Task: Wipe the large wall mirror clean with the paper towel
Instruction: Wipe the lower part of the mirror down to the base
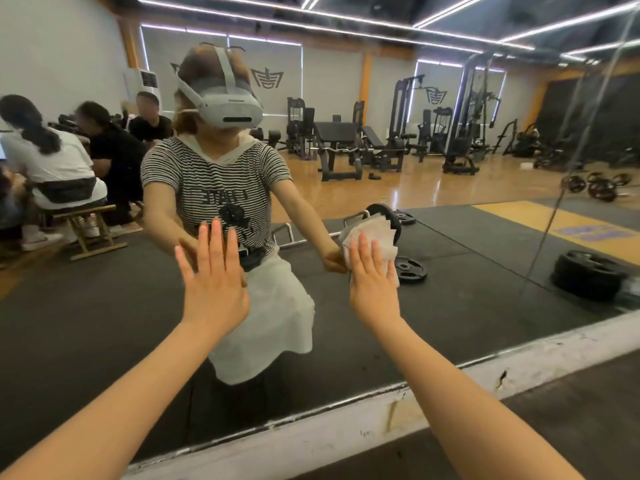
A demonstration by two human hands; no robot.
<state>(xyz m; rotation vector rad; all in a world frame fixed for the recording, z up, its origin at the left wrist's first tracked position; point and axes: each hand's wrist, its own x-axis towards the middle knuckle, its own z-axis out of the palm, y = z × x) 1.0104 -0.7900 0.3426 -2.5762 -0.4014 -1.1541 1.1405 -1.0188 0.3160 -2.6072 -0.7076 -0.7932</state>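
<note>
The large wall mirror [450,306] fills nearly the whole view and reflects me and a gym behind me. My right hand [372,282] presses a crumpled white paper towel [379,237] flat against the glass, fingers straight and pointing up. The towel sticks out above and to the right of the fingers. My left hand [213,275] lies flat on the mirror to the left, fingers straight and spread, with nothing in it. Both forearms reach in from the bottom of the view.
A scuffed white ledge [346,431] runs along the mirror's lower edge, with dark floor matting [571,427] below it. In the reflection are weight plates, a barbell, gym machines and several seated people at the left.
</note>
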